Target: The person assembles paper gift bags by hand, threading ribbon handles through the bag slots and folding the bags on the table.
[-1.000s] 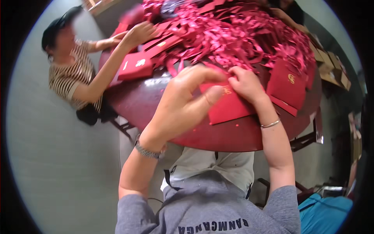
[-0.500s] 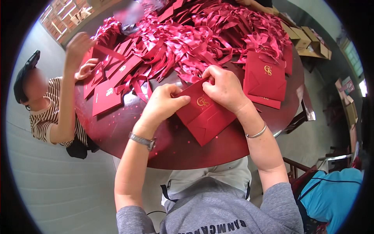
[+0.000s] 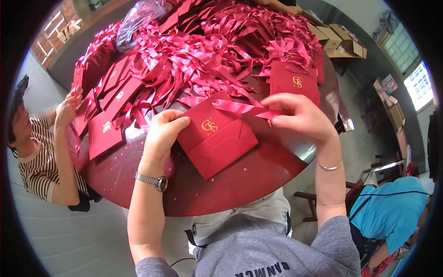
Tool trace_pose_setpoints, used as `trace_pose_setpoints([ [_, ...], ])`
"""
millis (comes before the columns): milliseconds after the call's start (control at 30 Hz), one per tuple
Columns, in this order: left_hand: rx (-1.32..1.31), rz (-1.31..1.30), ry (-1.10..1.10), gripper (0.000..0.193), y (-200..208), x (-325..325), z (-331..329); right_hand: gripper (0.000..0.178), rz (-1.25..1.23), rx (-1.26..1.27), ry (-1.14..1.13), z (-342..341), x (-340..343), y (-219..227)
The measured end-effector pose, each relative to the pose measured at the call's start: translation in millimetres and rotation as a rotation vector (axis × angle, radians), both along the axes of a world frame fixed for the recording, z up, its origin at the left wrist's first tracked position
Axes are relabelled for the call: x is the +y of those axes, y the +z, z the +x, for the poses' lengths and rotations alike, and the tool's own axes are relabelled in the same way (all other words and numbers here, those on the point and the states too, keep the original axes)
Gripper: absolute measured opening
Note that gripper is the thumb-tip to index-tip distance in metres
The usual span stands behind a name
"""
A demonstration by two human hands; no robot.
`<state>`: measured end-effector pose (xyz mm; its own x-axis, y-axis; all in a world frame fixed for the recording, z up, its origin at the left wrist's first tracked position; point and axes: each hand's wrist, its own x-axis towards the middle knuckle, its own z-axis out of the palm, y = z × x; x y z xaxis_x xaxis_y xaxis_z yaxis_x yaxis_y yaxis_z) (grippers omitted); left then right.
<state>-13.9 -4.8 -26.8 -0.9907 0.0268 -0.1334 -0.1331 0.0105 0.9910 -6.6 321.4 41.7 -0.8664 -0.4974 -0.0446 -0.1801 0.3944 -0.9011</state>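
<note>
A flat red paper gift bag (image 3: 224,141) with a gold emblem lies tilted at the near side of the table. My left hand (image 3: 160,134) pinches its upper left edge between thumb and fingers. From the bag's top edge a pink-red satin ribbon (image 3: 237,107) stretches to the right. My right hand (image 3: 304,115) holds that ribbon between thumb and fingers, off to the right of the bag. A metal-banded watch is on my left wrist, a thin bangle on my right.
Beyond the bag, a heap of ribbons (image 3: 198,60) and red bags covers the round dark-red table (image 3: 138,184). More bags (image 3: 295,81) are stacked at right, others (image 3: 105,134) at left. A co-worker in stripes (image 3: 41,157) handles ribbon there. Cardboard boxes (image 3: 341,41) stand behind.
My right hand has left the bag's top edge and moved right, pulling the ribbon out sideways. My left hand still grips the bag. The co-worker's hands have come together.
</note>
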Motion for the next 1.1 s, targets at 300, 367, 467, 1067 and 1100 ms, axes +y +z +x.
trace_pose_setpoints([
  [300, -0.019, -0.099, 0.001, 0.018, -4, -2, -1, 0.057, -0.733, -0.102, 0.056, 33, 15, -19],
  [367, -0.087, -0.113, -0.099, 0.018, 2, -6, -1, 0.065, -0.853, 0.004, 0.136, 32, 8, -22],
  [467, -0.109, -0.035, -0.142, 0.016, 11, -5, 4, 0.057, -0.826, 0.151, 0.085, 29, -1, -22],
  [1067, -0.158, -0.022, -0.187, 0.016, 16, -4, 9, 0.012, -0.002, 0.374, 0.068, -26, -125, -30],
  [1100, -0.167, -0.025, -0.194, 0.017, 15, -3, 9, 0.012, 0.097, 0.621, 0.067, -29, -124, -33],
])
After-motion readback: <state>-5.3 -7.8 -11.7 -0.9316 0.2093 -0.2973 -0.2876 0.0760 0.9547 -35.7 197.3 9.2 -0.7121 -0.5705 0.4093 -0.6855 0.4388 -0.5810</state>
